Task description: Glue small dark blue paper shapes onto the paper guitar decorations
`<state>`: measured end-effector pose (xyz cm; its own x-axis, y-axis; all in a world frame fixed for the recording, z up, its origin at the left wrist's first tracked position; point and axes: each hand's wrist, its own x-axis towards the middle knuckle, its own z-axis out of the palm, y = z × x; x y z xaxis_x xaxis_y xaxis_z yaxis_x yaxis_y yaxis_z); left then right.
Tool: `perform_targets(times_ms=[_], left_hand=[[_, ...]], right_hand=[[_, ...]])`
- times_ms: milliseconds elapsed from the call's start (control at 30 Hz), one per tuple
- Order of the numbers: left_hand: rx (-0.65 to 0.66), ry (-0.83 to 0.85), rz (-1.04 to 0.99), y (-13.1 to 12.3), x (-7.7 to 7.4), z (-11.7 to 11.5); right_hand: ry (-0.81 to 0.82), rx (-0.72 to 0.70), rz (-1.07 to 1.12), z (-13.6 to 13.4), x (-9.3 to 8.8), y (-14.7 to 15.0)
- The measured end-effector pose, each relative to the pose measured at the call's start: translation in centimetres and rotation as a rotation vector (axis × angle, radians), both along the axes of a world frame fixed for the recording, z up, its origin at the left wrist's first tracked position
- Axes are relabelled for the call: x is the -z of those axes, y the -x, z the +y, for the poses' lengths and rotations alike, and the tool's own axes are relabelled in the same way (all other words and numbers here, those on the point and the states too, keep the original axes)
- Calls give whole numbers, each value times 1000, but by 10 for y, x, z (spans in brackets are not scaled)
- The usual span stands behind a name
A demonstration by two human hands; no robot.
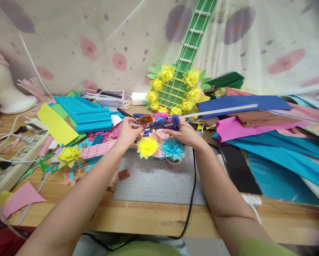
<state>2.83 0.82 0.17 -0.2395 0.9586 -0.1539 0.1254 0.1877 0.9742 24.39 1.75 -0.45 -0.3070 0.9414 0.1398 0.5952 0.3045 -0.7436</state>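
Observation:
My right hand [185, 133] grips a blue hot glue gun [166, 123], its nozzle pointing left and a long glue stick [220, 111] sticking out of its back. Below it lies a pink paper guitar [99, 148], decorated with a yellow paper flower [147, 147] and a blue paper flower [173, 149]. Over the guitar body, near the nozzle, my left hand [127, 133] has its fingers pinched together; what is between them is too small to make out. A brown paper flower [145, 119] and a magenta one [161, 115] sit just behind the glue gun.
A green guitar [184, 60] ringed with yellow flowers leans at the back. Coloured crepe paper [277, 145] and a phone [239, 169] lie on the right. Blue paper [82, 110], scraps and a power strip [17, 160] fill the left. The gun's black cord [193, 192] crosses a grey cutting mat [159, 188].

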Motion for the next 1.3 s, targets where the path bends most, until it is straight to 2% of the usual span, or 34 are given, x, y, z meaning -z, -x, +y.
perform_targets(times_ms=[267,567,733,867,1033,1167,1300], left_hand=[[27,-16,7,1,5,3],[0,17,-57,2,-6,-2],[-35,8,-123,26,-23,0],[-81,6,-69,57,-31,3],[-60,67,-27,75,-24,1],[-53,171,16,69,-11,1],[-53,233,96,65,3,11]], right_hand=[[15,-4,-19,-1,-4,0],[-9,17,-6,-2,-8,-1],[-26,163,49,0,-12,-12],[-55,251,136,2,-15,-23],[-38,324,274,3,-15,-32],[-13,338,385,2,-16,-33],[-10,338,410,2,-17,-33]])
